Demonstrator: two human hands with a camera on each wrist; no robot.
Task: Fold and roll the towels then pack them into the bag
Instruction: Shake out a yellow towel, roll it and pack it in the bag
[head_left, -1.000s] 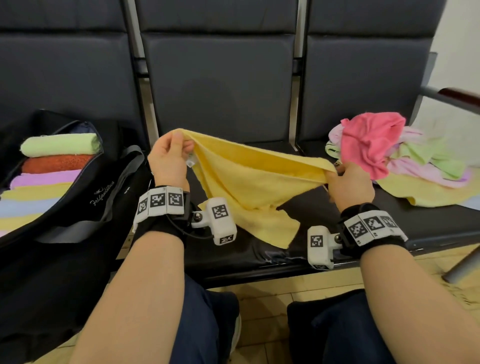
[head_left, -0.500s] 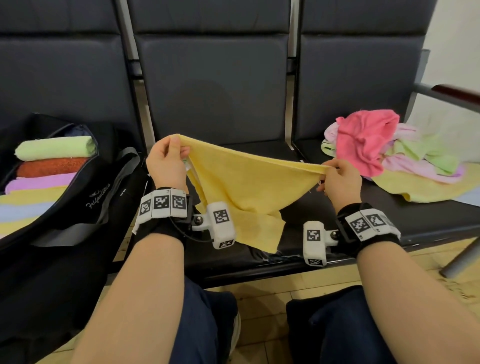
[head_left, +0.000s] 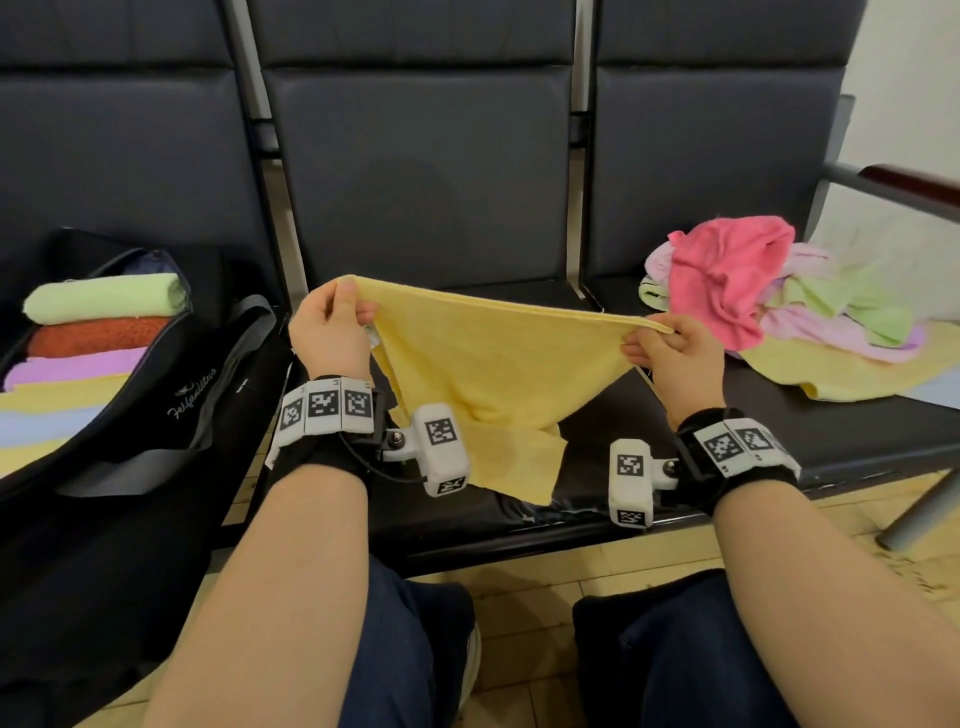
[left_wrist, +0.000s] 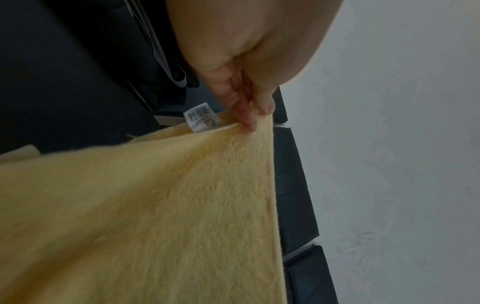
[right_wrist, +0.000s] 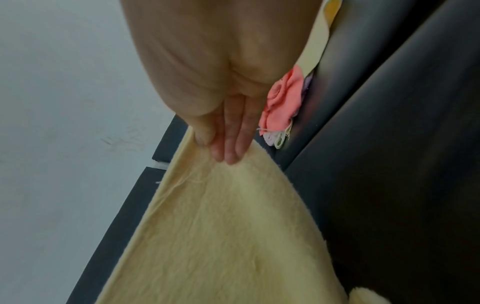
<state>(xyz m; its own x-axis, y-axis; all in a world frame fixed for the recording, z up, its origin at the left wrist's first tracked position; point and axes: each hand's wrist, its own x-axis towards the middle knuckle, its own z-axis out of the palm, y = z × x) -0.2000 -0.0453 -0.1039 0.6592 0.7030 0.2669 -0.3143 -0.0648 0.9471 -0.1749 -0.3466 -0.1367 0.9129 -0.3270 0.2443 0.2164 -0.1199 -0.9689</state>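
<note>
Left hand (head_left: 332, 332) pinching top corner of yellow towel (head_left: 488, 374), thumb against fingers (left_wrist: 241, 107), white tag (left_wrist: 201, 117) just beside. Right hand (head_left: 670, 353) pinching opposite corner. Towel stretching between them at frame centre, hanging over middle seat (head_left: 597, 499). Black bag (head_left: 171, 395) sitting lower left, holding rolled towels (head_left: 98, 299). Loose towel pile (head_left: 769, 301) lying right.

- Premises: a waiting area or public lobby, by the seating.
- A row of joined dark padded seats (head_left: 415, 171) stands on a shared metal frame, with a wooden-topped armrest (head_left: 906, 183) at the right end.
- Plain pale wall (head_left: 904, 78) behind; light tiled floor (head_left: 524, 587) below.
</note>
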